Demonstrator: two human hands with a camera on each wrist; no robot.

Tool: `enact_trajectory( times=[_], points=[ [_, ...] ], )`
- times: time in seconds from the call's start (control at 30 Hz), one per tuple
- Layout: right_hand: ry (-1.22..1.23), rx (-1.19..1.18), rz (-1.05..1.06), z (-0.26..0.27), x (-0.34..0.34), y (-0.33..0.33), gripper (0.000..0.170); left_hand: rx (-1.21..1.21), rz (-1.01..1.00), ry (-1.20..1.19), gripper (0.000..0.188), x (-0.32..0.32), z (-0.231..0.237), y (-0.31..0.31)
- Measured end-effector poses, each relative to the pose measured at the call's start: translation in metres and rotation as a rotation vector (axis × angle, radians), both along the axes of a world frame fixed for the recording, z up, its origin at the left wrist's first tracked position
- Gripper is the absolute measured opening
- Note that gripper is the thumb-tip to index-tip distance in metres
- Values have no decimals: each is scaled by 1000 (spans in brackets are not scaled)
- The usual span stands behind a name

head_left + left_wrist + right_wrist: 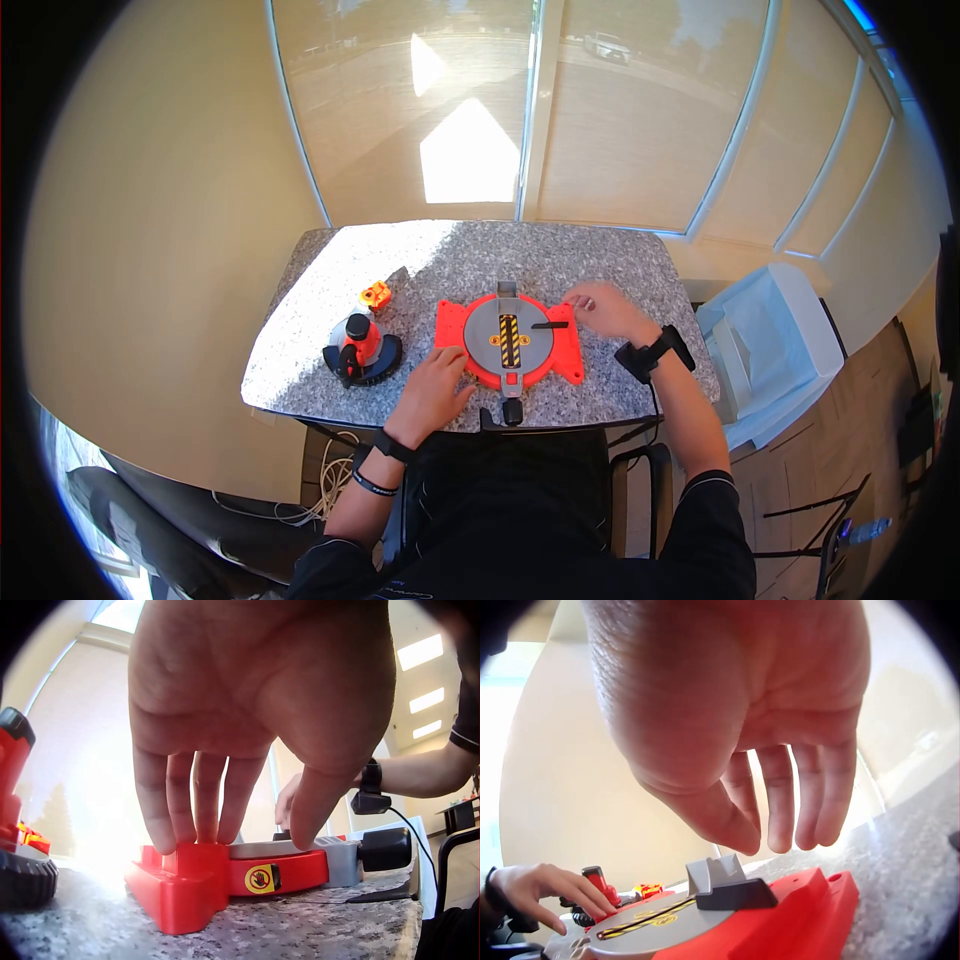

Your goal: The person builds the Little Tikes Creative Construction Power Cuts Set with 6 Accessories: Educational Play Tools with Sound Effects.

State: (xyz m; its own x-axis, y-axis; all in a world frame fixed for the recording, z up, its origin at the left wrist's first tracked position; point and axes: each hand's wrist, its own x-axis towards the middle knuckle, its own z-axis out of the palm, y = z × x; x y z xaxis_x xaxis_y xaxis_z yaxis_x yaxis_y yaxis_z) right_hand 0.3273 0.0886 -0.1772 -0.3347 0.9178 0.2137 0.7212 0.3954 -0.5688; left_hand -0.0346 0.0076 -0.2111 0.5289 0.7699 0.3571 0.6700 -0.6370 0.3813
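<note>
A red toy saw base (569,358) with a round grey disc (482,335) and a yellow-black striped slot lies on the granite table. My left hand (431,392) rests its straight fingertips on the base's left end, also visible in the left wrist view, where the hand (255,697) spans the red block (187,892). Over the right end, my right hand (606,309) hovers with relaxed fingers; in the right wrist view the hand (742,712) holds nothing, above the black lever (736,895) and red edge (817,915). A black knob (512,411) points toward me.
A red and black toy saw part (362,350) stands left of the base, with a small orange-yellow piece (376,295) behind it. Beyond the table (600,255) are window shades. A bin with a pale liner (790,345) stands at the right.
</note>
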Motion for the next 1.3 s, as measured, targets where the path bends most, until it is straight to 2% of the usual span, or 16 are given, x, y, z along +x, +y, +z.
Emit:
enact_trajectory(
  times=[0.1,0.23,0.47,0.7,1.23,1.3],
  points=[
    [-17,12,-92,5,18,3,26,0,-2,-15,43,0,1,0],
    [-13,43,-115,-14,54,21,26,26,-2,-31,43,0,3,-2],
    [-229,41,-251,-24,84,29,21,43,9,-35,42,-1,11,-5],
    [-428,2,-308,-46,92,36,29,9,-12,-40,39,1,26,-13],
    [-425,-56,-362,-65,83,37,29,27,-16,-74,38,0,31,-15],
    [-455,6,-382,-74,85,40,27,30,-14,-75,38,0,32,-16]
  ],
)
